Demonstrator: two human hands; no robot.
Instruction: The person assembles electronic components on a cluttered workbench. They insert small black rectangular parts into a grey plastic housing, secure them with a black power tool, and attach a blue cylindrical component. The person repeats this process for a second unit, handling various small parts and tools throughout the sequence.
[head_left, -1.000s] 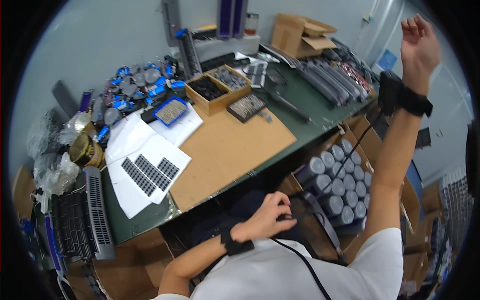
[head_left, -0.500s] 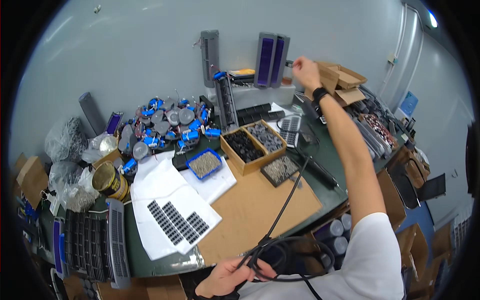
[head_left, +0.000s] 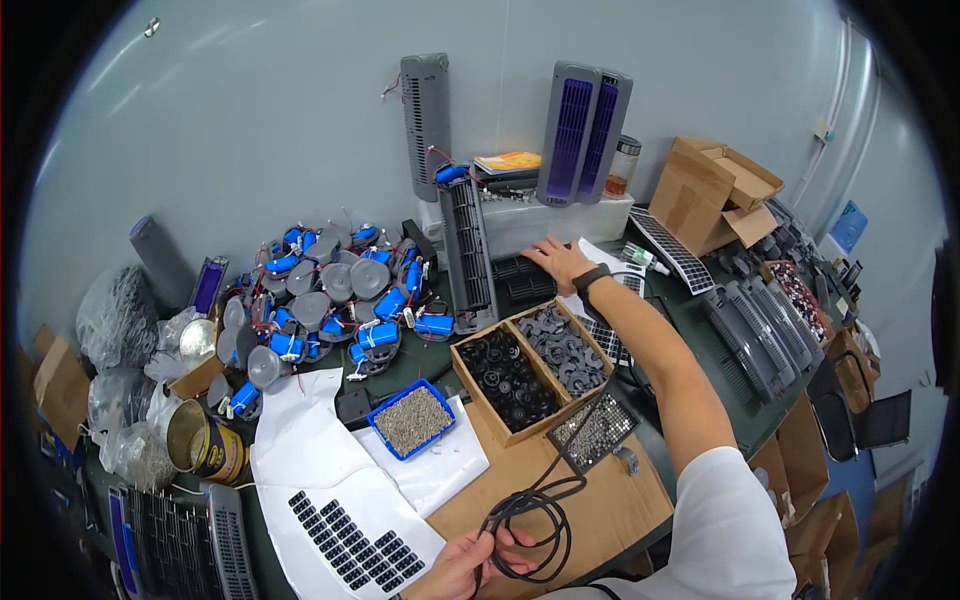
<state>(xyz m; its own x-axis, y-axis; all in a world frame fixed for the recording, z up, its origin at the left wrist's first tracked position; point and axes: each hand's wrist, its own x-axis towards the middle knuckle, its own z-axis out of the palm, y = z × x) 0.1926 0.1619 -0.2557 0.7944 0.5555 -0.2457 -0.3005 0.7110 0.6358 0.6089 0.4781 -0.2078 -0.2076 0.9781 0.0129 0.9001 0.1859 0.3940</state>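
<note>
My left hand (head_left: 468,562) is closed round a coiled black cable (head_left: 552,492) at the front edge of the table. From the coil, the cable runs up past a tray of small metal discs (head_left: 594,432). My right hand (head_left: 560,264) reaches far forward with its fingers stretched out, at the end of a dark slatted part (head_left: 528,284) behind the wooden box. Whether the fingertips touch that part I cannot tell. The two-compartment wooden box (head_left: 462,372) holds black round pieces (head_left: 500,378) on the left and grey pieces (head_left: 560,348) on the right.
Blue-wrapped motor assemblies (head_left: 335,285) are heaped at the left back. A blue tray of small metal pins (head_left: 411,420) sits on white paper (head_left: 300,440) near rows of black pieces (head_left: 352,540). Tall grey housings (head_left: 585,135), cardboard boxes (head_left: 700,185) and grey shells (head_left: 752,340) stand further back and right.
My right hand has come down and left, from beside the purple-fronted housings to the dark slatted part. The coil in my left hand has moved over the cardboard, and the view has shifted.
</note>
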